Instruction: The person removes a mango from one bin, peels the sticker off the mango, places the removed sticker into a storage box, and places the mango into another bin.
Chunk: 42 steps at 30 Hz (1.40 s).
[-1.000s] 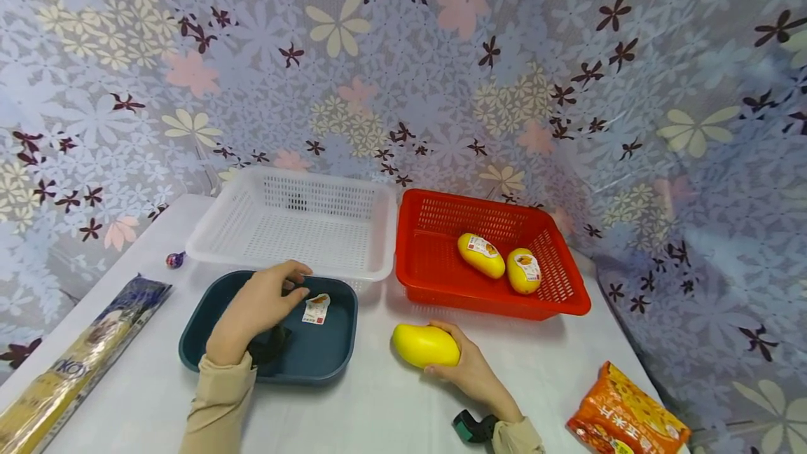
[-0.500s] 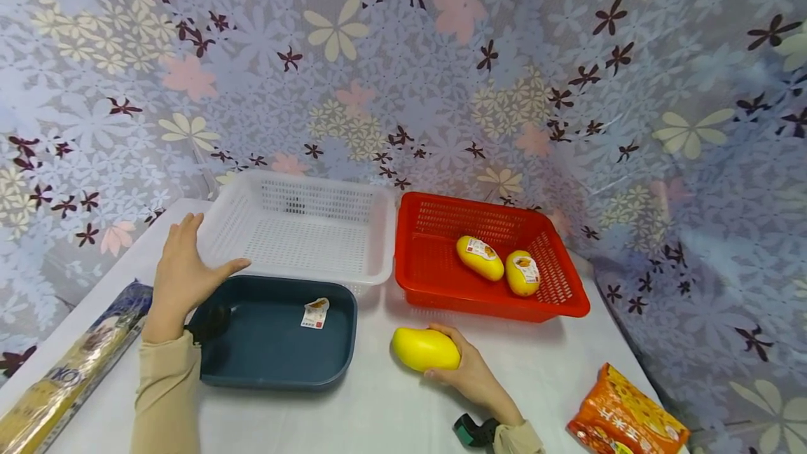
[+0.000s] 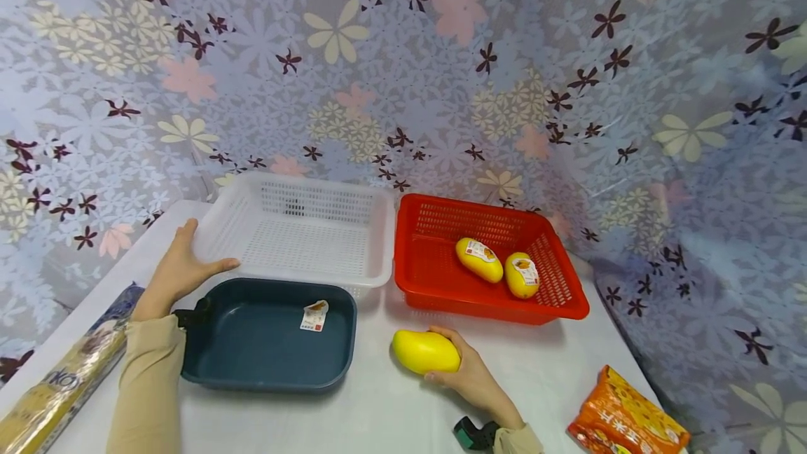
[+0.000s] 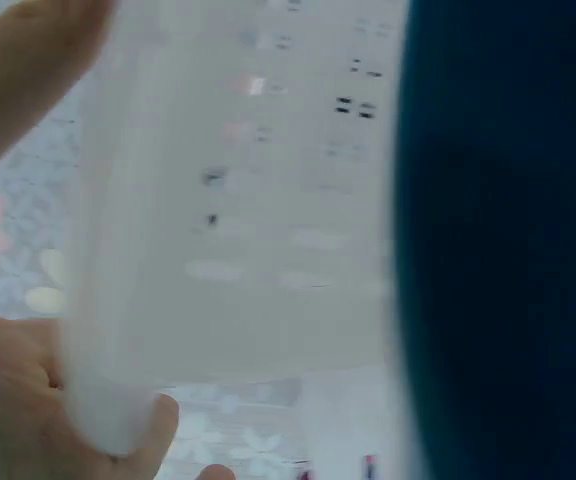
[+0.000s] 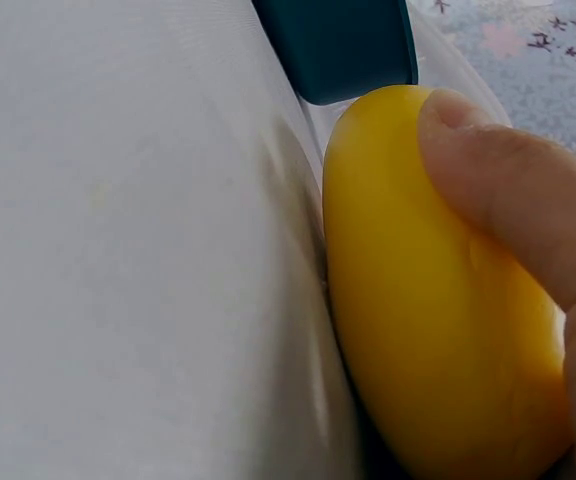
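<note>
At the white basket's (image 3: 296, 272) front left corner is my left hand (image 3: 179, 268). Its thumb lies over the front rim and its fingers are on the outer left side; in the left wrist view, fingertips (image 4: 163, 425) wrap past the basket's edge. My right hand (image 3: 465, 370) holds a yellow mango (image 3: 424, 351) low over the table, thumb pressed on its side in the right wrist view. A dark teal basin (image 3: 271, 363) stands before the white basket, with a mango sticker (image 3: 313, 316) at its back right. Two labelled mangoes (image 3: 479, 259) lie in the red basket (image 3: 435, 286).
A long pasta packet (image 3: 69, 377) lies along the left table edge, beside my left sleeve. An orange snack bag (image 3: 627, 412) is at the right front. White cloth covers the table (image 3: 391, 419); a floral curtain (image 3: 403, 76) hangs behind the baskets.
My left hand has come out of the teal basin and gone left to the white basket's corner. My right hand keeps its hold on the mango in the same place.
</note>
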### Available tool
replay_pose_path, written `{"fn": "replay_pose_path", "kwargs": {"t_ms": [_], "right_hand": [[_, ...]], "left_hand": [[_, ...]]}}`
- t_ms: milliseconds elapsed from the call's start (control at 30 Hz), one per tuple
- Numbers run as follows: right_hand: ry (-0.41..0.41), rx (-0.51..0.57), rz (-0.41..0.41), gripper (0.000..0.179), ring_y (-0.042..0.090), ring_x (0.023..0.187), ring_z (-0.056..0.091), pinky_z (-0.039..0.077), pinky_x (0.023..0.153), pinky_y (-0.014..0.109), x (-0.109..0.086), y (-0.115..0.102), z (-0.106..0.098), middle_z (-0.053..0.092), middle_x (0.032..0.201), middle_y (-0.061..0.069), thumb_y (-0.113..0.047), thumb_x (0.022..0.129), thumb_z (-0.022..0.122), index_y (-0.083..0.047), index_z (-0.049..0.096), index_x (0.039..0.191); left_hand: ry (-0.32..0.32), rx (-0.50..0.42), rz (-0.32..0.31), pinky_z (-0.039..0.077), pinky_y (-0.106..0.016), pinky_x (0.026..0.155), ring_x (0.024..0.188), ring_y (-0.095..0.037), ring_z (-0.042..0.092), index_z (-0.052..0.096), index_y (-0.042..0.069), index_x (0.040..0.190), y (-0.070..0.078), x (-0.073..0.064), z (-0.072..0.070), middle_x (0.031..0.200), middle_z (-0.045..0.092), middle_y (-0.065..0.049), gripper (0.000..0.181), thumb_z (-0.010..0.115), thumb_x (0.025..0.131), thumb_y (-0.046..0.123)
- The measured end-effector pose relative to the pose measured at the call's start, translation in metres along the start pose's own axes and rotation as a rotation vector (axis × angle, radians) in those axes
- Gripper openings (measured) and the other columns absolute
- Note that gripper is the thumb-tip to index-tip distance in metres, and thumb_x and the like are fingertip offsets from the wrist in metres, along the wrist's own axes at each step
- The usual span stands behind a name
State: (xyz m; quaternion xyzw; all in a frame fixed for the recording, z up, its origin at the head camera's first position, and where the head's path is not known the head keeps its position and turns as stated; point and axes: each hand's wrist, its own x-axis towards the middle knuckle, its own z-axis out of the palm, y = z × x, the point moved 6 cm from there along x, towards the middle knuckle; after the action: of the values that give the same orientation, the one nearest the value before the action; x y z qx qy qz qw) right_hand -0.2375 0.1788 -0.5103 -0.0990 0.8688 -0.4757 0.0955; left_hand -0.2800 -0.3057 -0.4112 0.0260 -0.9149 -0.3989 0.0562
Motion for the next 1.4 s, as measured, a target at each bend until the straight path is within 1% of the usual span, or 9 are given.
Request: {"fn": "replay_pose_path", "kwargs": {"t_ms": [167,267,367,500,600,800,1033,1167,1400], "right_hand": [[-0.013,0.013,-0.021,0.074,0.018,0.118,0.05,0.035,0.103,0.044,-0.001,-0.009,-0.004,0.056,0.137,-0.002,-0.027,0.071,0.086,-0.027,0.051,0.136],[-0.014,0.011,-0.052,0.074,0.02,0.119,0.05,0.036,0.102,0.042,0.0,-0.017,-0.007,0.056,0.138,0.0,-0.026,0.072,0.086,-0.024,0.051,0.137],[-0.027,0.009,-0.089,0.075,0.021,0.118,0.05,0.038,0.101,0.042,0.003,-0.029,-0.008,0.055,0.139,0.001,-0.026,0.073,0.085,-0.022,0.05,0.139],[-0.077,0.038,-0.128,0.074,0.025,0.117,0.049,0.041,0.098,0.042,0.008,-0.051,-0.006,0.053,0.14,0.004,-0.026,0.075,0.084,-0.021,0.048,0.14],[-0.115,0.058,-0.171,0.074,0.028,0.115,0.049,0.043,0.095,0.04,0.012,-0.068,-0.005,0.052,0.14,0.005,-0.025,0.076,0.082,-0.022,0.046,0.141],[-0.142,0.11,-0.275,0.071,0.029,0.114,0.048,0.046,0.093,0.038,0.027,-0.103,-0.004,0.05,0.141,0.006,-0.021,0.079,0.079,-0.022,0.045,0.142],[-0.127,0.124,-0.332,0.069,0.03,0.115,0.049,0.045,0.095,0.039,0.059,-0.141,-0.004,0.049,0.142,0.009,-0.023,0.083,0.077,-0.017,0.043,0.143],[-0.131,0.144,-0.306,0.066,0.03,0.115,0.049,0.045,0.095,0.035,0.086,-0.155,0.001,0.046,0.143,0.01,-0.02,0.086,0.074,-0.016,0.042,0.144],[-0.169,0.192,-0.235,0.062,0.029,0.118,0.048,0.047,0.096,0.036,0.134,-0.173,0.019,0.044,0.142,0.01,-0.022,0.089,0.07,-0.02,0.042,0.144]], "left_hand": [[-0.012,-0.054,-0.016,0.017,-0.069,0.109,0.141,-0.057,0.007,-0.012,-0.005,0.151,-0.008,0.001,0.005,0.156,-0.007,-0.036,0.119,0.073,0.083,0.044],[-0.032,-0.055,-0.024,0.015,-0.069,0.111,0.143,-0.056,0.002,-0.013,-0.005,0.15,-0.008,0.003,0.007,0.156,-0.011,-0.034,0.121,0.073,0.083,0.045],[-0.029,-0.048,-0.019,0.016,-0.069,0.11,0.142,-0.056,0.006,-0.013,-0.005,0.15,-0.007,0.005,0.005,0.156,-0.011,-0.034,0.121,0.074,0.082,0.045],[-0.03,-0.058,-0.023,0.016,-0.069,0.111,0.142,-0.056,0.006,-0.012,-0.004,0.151,-0.008,0.006,0.003,0.157,-0.011,-0.033,0.121,0.075,0.082,0.043],[-0.05,-0.059,-0.038,0.013,-0.068,0.112,0.144,-0.054,-0.001,-0.014,-0.004,0.15,-0.009,0.007,0.003,0.156,-0.014,-0.032,0.122,0.074,0.082,0.045],[-0.056,-0.036,-0.057,0.011,-0.067,0.113,0.145,-0.052,-0.005,-0.012,-0.004,0.15,-0.01,0.012,0.004,0.157,-0.015,-0.031,0.123,0.075,0.081,0.047],[-0.054,-0.036,-0.078,0.012,-0.066,0.114,0.145,-0.051,-0.004,-0.012,-0.004,0.151,-0.01,0.015,0.005,0.158,-0.014,-0.029,0.123,0.075,0.08,0.047],[-0.061,-0.045,-0.079,0.012,-0.065,0.114,0.146,-0.05,-0.004,-0.012,-0.002,0.151,-0.01,0.014,0.005,0.158,-0.014,-0.028,0.123,0.075,0.08,0.047],[-0.063,-0.041,-0.077,0.012,-0.066,0.114,0.145,-0.051,-0.003,-0.012,-0.003,0.151,-0.011,0.011,0.003,0.158,-0.014,-0.028,0.123,0.075,0.08,0.048]]}}
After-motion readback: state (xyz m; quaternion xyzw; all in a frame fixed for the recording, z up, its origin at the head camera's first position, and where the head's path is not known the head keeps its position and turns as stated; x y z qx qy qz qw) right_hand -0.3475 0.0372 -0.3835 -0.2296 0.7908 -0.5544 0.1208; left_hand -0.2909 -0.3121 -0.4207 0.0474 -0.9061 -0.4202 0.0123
